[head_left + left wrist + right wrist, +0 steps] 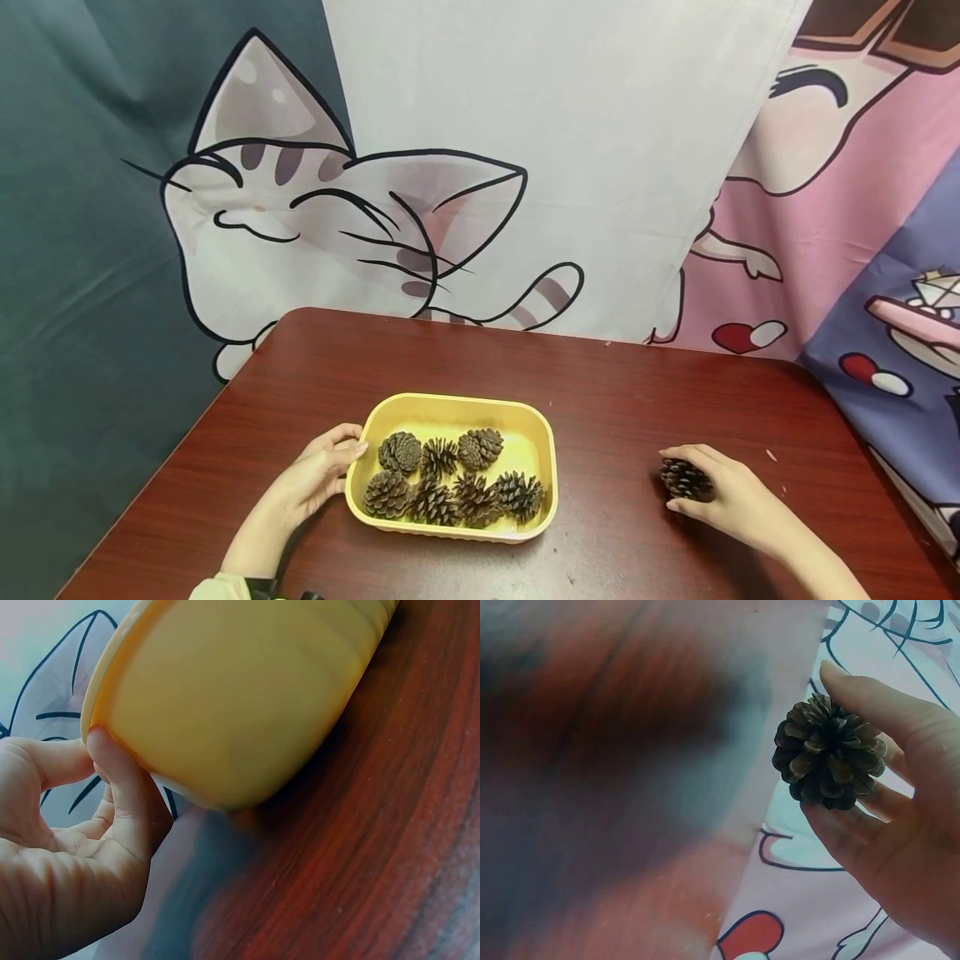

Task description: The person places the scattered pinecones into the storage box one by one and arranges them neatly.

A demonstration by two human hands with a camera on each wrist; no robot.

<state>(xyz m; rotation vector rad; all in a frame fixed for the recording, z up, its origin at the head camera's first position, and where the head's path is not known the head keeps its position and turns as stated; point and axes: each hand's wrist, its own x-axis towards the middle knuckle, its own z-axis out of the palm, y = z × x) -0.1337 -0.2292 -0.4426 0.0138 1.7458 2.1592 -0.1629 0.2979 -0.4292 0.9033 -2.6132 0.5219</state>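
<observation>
A yellow plastic tray (551, 467) with rounded corners stands on the table, several brown pinecones (432, 500) lying in it in two rough rows. My left hand (318, 471) is at the tray's left end; in the left wrist view its thumb and fingers pinch the rim (88, 720). Off to the right of the tray, my right hand (731, 496) grips a single pinecone (686, 480) between thumb and fingers. The right wrist view shows that pinecone (829, 754) from below, its scales spread, the fingers curled around its far side.
The dark red wooden table (600, 400) reaches back to a cloth backdrop (600, 125) printed with cartoon cats. Small bits of debris (771, 455) lie on the tabletop near the right hand. The table's left edge slants down toward the lower left.
</observation>
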